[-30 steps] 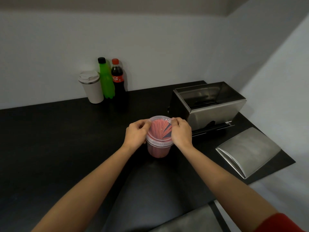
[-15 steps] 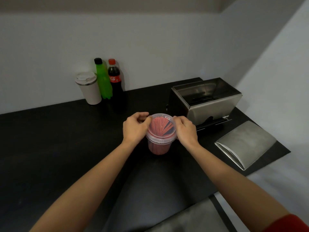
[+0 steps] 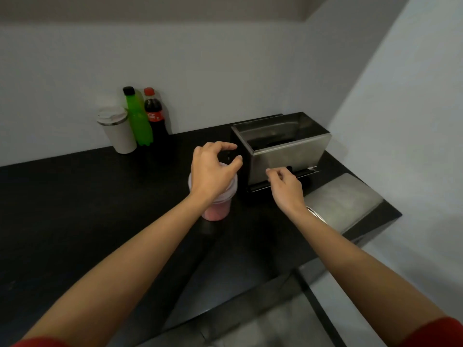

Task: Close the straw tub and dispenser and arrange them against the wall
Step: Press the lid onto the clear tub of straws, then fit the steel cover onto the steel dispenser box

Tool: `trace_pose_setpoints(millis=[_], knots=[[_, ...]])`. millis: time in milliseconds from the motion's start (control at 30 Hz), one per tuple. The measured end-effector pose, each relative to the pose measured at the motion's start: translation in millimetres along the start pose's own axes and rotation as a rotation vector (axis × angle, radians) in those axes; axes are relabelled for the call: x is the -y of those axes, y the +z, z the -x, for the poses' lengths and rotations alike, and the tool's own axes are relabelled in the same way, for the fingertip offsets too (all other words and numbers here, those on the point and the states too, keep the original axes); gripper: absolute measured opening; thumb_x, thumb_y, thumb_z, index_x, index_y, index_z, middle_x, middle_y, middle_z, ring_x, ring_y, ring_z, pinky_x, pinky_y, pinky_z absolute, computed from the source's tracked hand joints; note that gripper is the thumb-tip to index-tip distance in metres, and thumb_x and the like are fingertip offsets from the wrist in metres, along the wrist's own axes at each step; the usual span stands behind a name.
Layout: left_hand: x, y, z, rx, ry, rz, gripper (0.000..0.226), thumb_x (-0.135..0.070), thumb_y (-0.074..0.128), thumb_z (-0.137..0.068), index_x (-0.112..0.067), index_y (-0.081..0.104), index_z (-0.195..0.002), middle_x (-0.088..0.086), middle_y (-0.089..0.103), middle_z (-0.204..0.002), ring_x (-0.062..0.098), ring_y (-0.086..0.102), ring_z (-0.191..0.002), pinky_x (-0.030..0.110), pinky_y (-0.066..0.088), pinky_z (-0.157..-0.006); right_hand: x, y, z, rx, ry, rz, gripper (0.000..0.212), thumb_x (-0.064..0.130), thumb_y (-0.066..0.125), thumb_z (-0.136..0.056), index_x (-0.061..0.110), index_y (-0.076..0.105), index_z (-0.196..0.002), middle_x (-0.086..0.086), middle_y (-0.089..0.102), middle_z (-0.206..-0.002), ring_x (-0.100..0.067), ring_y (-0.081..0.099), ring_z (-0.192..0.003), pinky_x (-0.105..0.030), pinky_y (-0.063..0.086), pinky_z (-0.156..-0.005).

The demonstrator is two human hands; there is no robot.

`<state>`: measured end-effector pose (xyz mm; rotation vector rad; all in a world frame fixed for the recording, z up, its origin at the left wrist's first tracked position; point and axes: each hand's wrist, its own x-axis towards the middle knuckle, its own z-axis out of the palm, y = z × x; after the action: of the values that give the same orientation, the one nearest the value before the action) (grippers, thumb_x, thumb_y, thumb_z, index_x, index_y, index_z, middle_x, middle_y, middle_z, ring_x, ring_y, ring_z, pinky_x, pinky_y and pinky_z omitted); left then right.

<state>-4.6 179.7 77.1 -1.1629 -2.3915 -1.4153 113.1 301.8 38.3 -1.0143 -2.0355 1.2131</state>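
A clear tub of red straws (image 3: 216,209) with its lid on stands in the middle of the black counter (image 3: 75,209). My left hand (image 3: 213,169) hovers over the lid, fingers curled and apart, hiding most of it. My right hand (image 3: 284,184) is off the tub, in front of the steel straw dispenser (image 3: 283,149), fingers loosely bent with nothing in them. The dispenser stands open at the top. Its steel lid (image 3: 345,199) lies flat on the counter to the right.
A white travel cup (image 3: 117,132), a green bottle (image 3: 137,118) and a cola bottle (image 3: 155,116) stand against the back wall at the left. Walls meet in a corner behind the dispenser. The counter's front edge runs below my arms.
Both hands have let go of the tub's rim. My left hand rose over the lid, and my right hand moved right toward the dispenser's front.
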Motion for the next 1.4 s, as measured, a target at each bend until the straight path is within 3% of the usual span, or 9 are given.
trace_pose_setpoints(millis=[133,300,467,600,867,1133,1267,1400], knots=[[-20,19,11,0.027,0.022,0.030,0.028,-0.032,0.064,-0.083,-0.024,0.065,-0.110,-0.007,0.066,-0.105,0.007,0.049,-0.098,0.011,0.032,-0.074,-16,-24,-1,0.013,-0.012,0.031,0.033,0.035,0.049,-0.093,0.010,0.062,-0.111,-0.001,0.062,-0.096,-0.012,0.058,-0.090,-0.027,0.045,-0.079],[-42,50,26,0.119,0.016,0.067,0.037,-0.034,0.065,-0.082,-0.023,0.061,-0.117,-0.003,0.063,-0.113,0.012,0.055,-0.106,0.035,0.050,-0.088,-38,-63,-11,-0.027,-0.052,0.106,0.033,0.035,0.051,-0.091,0.014,0.064,-0.112,-0.006,0.058,-0.115,-0.016,0.054,-0.104,-0.026,0.042,-0.087],[-62,101,42,0.306,0.053,-0.002,0.051,-0.037,0.070,-0.077,-0.022,0.055,-0.124,-0.002,0.061,-0.120,0.011,0.055,-0.110,0.030,0.048,-0.091,-71,-105,-28,-0.003,-0.021,0.201,0.037,0.036,0.056,-0.087,0.015,0.059,-0.117,-0.007,0.054,-0.121,-0.011,0.048,-0.102,-0.023,0.034,-0.086],[-59,137,38,0.442,-0.023,-0.015,0.058,-0.037,0.073,-0.076,-0.024,0.051,-0.128,0.000,0.054,-0.128,0.013,0.051,-0.115,0.027,0.045,-0.090,-85,-120,-45,0.020,0.027,0.272,0.041,0.036,0.059,-0.085,0.015,0.058,-0.119,-0.009,0.051,-0.128,-0.020,0.048,-0.119,-0.028,0.036,-0.094],[-34,190,26,0.634,-0.177,-0.086,0.067,-0.042,0.075,-0.072,-0.024,0.047,-0.131,0.003,0.048,-0.129,0.019,0.051,-0.114,0.025,0.039,-0.087,-112,-142,-74,0.076,0.177,0.420,0.052,0.033,0.061,-0.085,0.012,0.050,-0.130,-0.015,0.041,-0.139,-0.029,0.046,-0.123,-0.036,0.036,-0.102],[-25,211,21,0.733,-0.234,-0.147,0.075,-0.043,0.076,-0.068,-0.024,0.043,-0.132,0.006,0.050,-0.126,0.022,0.048,-0.115,0.033,0.044,-0.094,-140,-170,-107,0.134,0.320,0.558,0.061,0.039,0.058,-0.085,0.007,0.043,-0.135,-0.019,0.043,-0.136,-0.034,0.047,-0.122,-0.043,0.038,-0.104],[-25,214,23,0.745,-0.220,-0.203,0.083,-0.047,0.076,-0.066,-0.023,0.040,-0.137,0.004,0.049,-0.132,0.021,0.043,-0.121,0.035,0.042,-0.098,-151,-181,-119,0.169,0.322,0.575,0.056,0.035,0.059,-0.084,0.000,0.051,-0.126,-0.023,0.052,-0.128,-0.036,0.051,-0.115,-0.040,0.042,-0.099],[-29,217,27,0.742,-0.245,-0.233,0.086,-0.050,0.075,-0.067,-0.021,0.038,-0.139,0.002,0.048,-0.135,0.021,0.040,-0.125,0.035,0.039,-0.100,-159,-182,-123,0.223,0.285,0.664,0.059,0.036,0.055,-0.087,0.000,0.044,-0.132,-0.022,0.049,-0.132,-0.035,0.045,-0.122,-0.040,0.036,-0.104]])
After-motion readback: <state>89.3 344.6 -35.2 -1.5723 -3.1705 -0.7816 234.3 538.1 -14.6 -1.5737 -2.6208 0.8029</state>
